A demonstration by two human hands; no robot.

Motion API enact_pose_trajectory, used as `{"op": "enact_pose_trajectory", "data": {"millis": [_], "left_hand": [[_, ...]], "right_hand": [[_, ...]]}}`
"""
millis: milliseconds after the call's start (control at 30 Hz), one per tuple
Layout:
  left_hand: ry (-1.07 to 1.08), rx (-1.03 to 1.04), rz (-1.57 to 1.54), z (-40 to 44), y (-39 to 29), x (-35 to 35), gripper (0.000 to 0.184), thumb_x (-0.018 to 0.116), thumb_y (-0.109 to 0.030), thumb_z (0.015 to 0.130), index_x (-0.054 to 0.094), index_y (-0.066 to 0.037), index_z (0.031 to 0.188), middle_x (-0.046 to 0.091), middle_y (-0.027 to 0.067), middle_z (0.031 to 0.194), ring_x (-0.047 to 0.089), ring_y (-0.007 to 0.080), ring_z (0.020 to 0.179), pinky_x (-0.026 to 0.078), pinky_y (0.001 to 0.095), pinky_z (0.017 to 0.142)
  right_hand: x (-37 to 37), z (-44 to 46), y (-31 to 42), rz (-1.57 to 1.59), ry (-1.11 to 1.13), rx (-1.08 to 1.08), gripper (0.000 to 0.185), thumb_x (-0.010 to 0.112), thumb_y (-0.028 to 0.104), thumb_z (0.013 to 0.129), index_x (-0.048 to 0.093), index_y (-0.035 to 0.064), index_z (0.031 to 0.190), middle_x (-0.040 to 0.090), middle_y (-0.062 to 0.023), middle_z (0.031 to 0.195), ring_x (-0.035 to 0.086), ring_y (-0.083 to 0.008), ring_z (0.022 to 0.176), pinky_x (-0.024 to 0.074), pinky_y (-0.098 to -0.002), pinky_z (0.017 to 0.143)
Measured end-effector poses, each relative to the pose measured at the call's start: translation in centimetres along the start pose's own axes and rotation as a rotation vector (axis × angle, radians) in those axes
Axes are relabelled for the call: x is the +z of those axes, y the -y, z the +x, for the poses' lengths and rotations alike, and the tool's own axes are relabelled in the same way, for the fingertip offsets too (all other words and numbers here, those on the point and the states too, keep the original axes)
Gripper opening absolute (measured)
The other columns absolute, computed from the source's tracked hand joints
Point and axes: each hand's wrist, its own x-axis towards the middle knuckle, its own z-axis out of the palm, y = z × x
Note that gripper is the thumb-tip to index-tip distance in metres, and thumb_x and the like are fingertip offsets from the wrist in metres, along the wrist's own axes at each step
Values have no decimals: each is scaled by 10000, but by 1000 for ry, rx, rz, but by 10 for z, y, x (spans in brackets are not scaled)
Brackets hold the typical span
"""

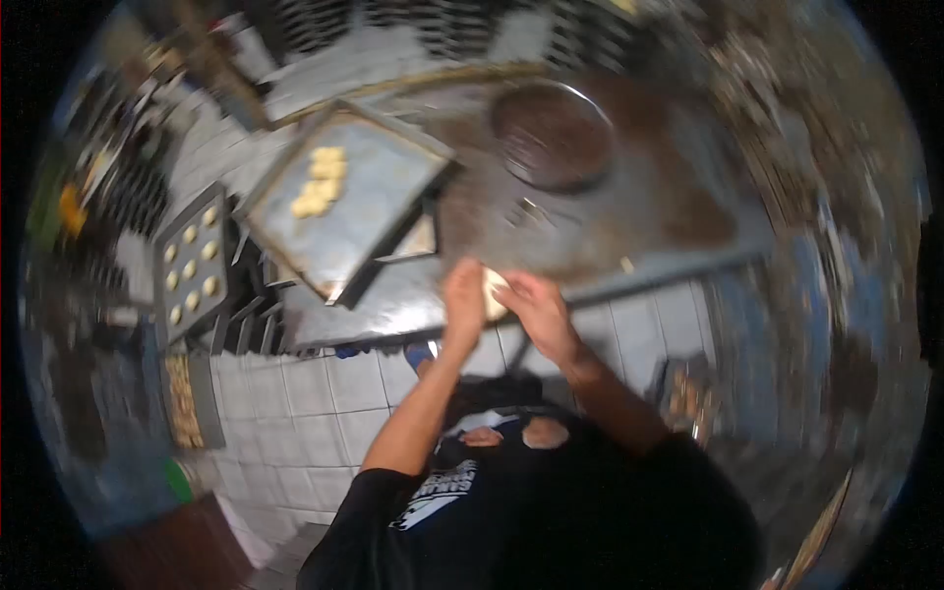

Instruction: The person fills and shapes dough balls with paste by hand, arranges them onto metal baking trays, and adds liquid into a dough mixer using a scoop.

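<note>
A pale, soft dough piece [495,294] is held at frame centre, pinched between the bare left hand [465,295] and bare right hand [539,309], fingers curled. Over the brown-stained metal table's [639,265] near edge, it could be dropped floorward if gripped loosely, or torn if pulled hard.

Moderately dim light, glare on the metal table [393,313], edges warped and blurred.

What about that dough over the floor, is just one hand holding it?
No, the left hand and right hand both hold the dough.
</note>
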Motion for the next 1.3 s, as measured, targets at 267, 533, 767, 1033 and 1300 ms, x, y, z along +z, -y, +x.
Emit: {"op": "enact_pose_trajectory", "data": {"millis": [267, 533, 767, 1033, 1300], "left_hand": [[618, -171, 577, -82, 64, 33, 370, 556, -133, 951, 556, -71, 1316, 667, 49, 987, 615, 128, 846, 518, 301, 812], [444, -492, 16, -29, 85, 103, 529, 717, 61, 802, 546, -15, 1297, 675, 59, 1110, 647, 164, 1014, 484, 301, 968], [580, -442, 250, 54, 116, 145, 418, 794, -28, 804, 575, -29, 1160, 677, 32, 1076, 620, 113, 990, 493, 277, 911], [389, -318, 618, 71, 181, 144, 372, 711, -207, 870, 595, -47, 1185, 711, 201, 1021, 691, 348, 977, 527, 419, 828], [47, -512, 402, 63, 90, 111, 504, 791, -127, 849, 569, -35, 1292, 685, 53, 1101, 636, 139, 1029, 492, 281, 933]], "right_hand": [[-88, -66, -58, -963, -67, -577, 185, 620, 178, 951, 663, 38, 1064, 678, -157, 911, 661, -266, 825, 541, -359, 754], [-332, 5, -83, -965, -752, -78, 249, 658, 100, 887, 622, -5, 1110, 707, -199, 1002, 690, -333, 914, 536, -419, 823], [-347, 65, -101, -734, -560, 93, 311, 648, 70, 882, 567, 8, 1175, 695, -190, 977, 688, -343, 911, 536, -445, 828], [-223, 92, -16, -1009, -29, -211, 232, 607, 32, 893, 647, 45, 1121, 680, -152, 1012, 645, -294, 931, 469, -474, 954], [-265, 217, -116, -1442, 31, -459, 192, 540, 122, 926, 642, 5, 1038, 650, -210, 1059, 640, -373, 918, 514, -499, 795]]}}
